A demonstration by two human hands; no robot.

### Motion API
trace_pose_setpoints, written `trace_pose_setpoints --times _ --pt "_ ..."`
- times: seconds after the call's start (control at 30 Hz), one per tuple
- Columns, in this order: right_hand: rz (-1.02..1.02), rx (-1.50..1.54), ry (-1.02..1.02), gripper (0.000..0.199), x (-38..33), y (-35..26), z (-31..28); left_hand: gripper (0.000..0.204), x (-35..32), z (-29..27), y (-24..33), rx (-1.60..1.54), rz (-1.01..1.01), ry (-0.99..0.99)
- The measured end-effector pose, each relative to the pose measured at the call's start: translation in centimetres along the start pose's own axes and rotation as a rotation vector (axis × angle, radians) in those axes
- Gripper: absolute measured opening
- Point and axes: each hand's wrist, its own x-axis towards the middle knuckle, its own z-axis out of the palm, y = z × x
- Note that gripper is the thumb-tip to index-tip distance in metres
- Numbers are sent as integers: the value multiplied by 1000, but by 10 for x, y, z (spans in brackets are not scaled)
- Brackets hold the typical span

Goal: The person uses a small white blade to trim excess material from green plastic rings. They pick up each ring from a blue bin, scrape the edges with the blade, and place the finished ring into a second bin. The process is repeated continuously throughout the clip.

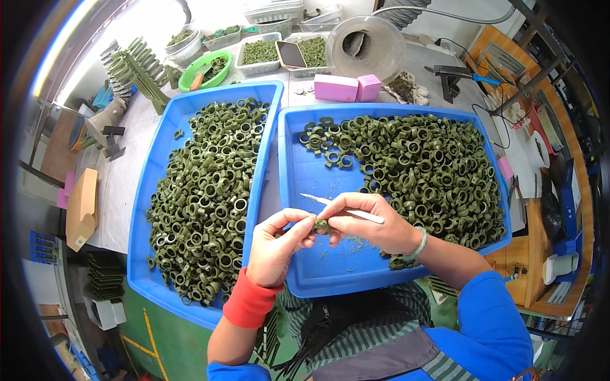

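Observation:
My left hand (274, 244) pinches a small olive-green ring part (320, 225) between thumb and fingertips, over the near left corner of the right blue tray (305, 184). My right hand (372, 222) touches the same part and holds a thin white blade tool (330, 204) whose tip points left. A red wristband sits on my left wrist, a pale green bangle on my right. The right tray holds a heap of green ring parts (426, 171) at its right side. The left blue tray (143, 222) is filled with more green ring parts (210, 197).
Behind the trays stand two pink boxes (346, 87), a green bowl (204, 70), clear tubs of green parts (260, 54), a phone (291, 54), a round metal container (365, 44) and a rack of green pieces (136, 70). A cardboard box (82, 206) lies left.

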Motion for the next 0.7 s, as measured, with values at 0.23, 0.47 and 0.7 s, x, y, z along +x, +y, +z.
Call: trace_pose_setpoints --times 0.23,0.47,0.7 --pt "44 -4 -2 20 0 -2 -2 13 1 -1 -2 0 -14 -22" --pt "143 66 -22 19 0 -6 -5 16 2 -10 2 -125 -225 -98" --pt "48 13 63 23 0 1 2 12 1 2 -4 -131 -26 72"
